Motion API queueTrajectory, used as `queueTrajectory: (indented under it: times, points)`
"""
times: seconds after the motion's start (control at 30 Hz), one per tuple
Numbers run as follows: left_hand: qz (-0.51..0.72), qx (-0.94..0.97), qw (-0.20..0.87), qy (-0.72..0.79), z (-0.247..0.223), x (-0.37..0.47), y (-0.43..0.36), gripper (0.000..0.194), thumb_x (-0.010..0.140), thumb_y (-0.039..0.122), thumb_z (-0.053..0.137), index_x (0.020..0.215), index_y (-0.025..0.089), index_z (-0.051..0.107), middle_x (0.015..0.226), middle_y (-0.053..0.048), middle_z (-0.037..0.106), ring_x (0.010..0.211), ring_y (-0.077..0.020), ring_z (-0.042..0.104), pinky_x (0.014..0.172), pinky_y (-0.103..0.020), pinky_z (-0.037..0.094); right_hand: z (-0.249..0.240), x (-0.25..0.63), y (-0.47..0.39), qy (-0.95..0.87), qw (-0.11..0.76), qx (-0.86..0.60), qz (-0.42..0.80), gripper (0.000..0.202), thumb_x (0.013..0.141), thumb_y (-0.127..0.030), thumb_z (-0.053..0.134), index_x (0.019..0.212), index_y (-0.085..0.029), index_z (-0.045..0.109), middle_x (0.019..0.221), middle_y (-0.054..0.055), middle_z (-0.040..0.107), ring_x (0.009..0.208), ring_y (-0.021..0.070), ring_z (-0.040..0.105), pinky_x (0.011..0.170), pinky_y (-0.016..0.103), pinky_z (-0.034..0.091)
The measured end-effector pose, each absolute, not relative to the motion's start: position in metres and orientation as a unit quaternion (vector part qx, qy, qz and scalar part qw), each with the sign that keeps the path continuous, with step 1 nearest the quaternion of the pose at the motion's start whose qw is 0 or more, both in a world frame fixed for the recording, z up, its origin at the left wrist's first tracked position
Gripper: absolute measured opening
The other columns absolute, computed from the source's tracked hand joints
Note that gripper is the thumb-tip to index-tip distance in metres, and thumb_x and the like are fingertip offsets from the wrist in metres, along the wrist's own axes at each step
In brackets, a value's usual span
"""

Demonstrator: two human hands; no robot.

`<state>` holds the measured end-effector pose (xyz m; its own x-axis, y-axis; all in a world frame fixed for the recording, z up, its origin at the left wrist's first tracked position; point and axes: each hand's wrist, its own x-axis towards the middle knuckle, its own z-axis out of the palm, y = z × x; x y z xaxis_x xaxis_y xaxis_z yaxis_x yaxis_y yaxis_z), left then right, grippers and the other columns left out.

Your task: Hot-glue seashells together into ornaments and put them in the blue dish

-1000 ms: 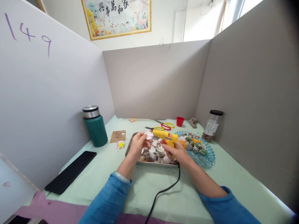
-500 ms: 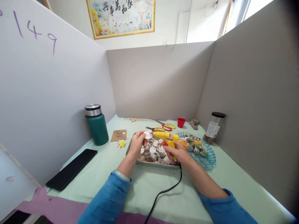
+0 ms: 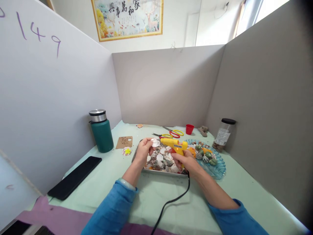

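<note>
The white shell (image 3: 155, 142) is over the tray (image 3: 166, 173), pinched in the left hand's (image 3: 144, 150) fingers, tilted differently than a moment ago (its ribs show more now). The right hand (image 3: 185, 160) grips the yellow glue gun (image 3: 174, 143), nozzle near the shell. Rightward lies the blue plate (image 3: 221, 168).
</note>
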<state>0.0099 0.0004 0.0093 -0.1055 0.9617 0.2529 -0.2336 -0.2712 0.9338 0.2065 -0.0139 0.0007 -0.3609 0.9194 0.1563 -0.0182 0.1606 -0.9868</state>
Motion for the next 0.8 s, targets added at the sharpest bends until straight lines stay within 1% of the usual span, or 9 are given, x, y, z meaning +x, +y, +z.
queueTrajectory:
  times: [0.23, 0.4, 0.47, 0.57, 0.8]
  points:
    - [0.645, 0.469, 0.464, 0.385, 0.0106, 0.0099, -0.001, 0.025, 0.067, 0.031, 0.064, 0.082, 0.012, 0.058, 0.048, 0.004, 0.052, 0.034, -0.003, 0.033, 0.038, -0.018, 0.02, -0.0021, 0.2065, -0.0127, -0.63, 0.429, -0.37, 0.531, 0.026, 0.076, -0.033, 0.058, 0.092, -0.013, 0.061, 0.041, -0.009, 0.041, 0.036, 0.0069, 0.033, 0.038, 0.021, 0.028]
    - [0.624, 0.489, 0.472, 0.385, 0.0102, 0.0112, -0.0021, 0.029, 0.068, 0.035, 0.064, 0.083, 0.011, 0.058, 0.047, 0.004, 0.052, 0.034, -0.0031, 0.032, 0.038, -0.018, 0.018, -0.0033, 0.2066, -0.0121, -0.628, 0.44, -0.364, 0.529, 0.023, 0.076, -0.032, 0.058, 0.089, -0.014, 0.06, 0.041, -0.009, 0.042, 0.037, 0.0066, 0.033, 0.039, 0.02, 0.028]
    - [0.629, 0.486, 0.468, 0.386, 0.0094, 0.0112, -0.0012, 0.029, 0.068, 0.035, 0.064, 0.085, 0.011, 0.058, 0.048, 0.004, 0.053, 0.034, -0.0031, 0.032, 0.038, -0.018, 0.019, -0.0033, 0.2062, -0.0121, -0.628, 0.442, -0.366, 0.526, 0.022, 0.076, -0.032, 0.057, 0.088, -0.014, 0.06, 0.041, -0.009, 0.042, 0.036, 0.0063, 0.033, 0.039, 0.02, 0.028]
    - [0.64, 0.474, 0.464, 0.387, 0.0087, 0.0104, 0.0001, 0.029, 0.068, 0.033, 0.063, 0.085, 0.011, 0.057, 0.049, 0.004, 0.053, 0.034, -0.003, 0.032, 0.039, -0.018, 0.019, -0.0027, 0.2052, -0.0122, -0.626, 0.437, -0.368, 0.53, 0.023, 0.075, -0.03, 0.057, 0.091, -0.014, 0.059, 0.04, -0.01, 0.041, 0.035, 0.0059, 0.031, 0.038, 0.019, 0.028]
    - [0.603, 0.517, 0.463, 0.394, 0.0076, 0.0115, -0.0023, 0.031, 0.071, 0.037, 0.062, 0.088, 0.011, 0.056, 0.05, 0.003, 0.055, 0.035, -0.0037, 0.033, 0.039, -0.019, 0.019, -0.0021, 0.2035, -0.0121, -0.622, 0.441, -0.382, 0.522, 0.023, 0.073, -0.032, 0.058, 0.089, -0.015, 0.06, 0.041, -0.009, 0.042, 0.035, 0.0065, 0.034, 0.037, 0.019, 0.028]
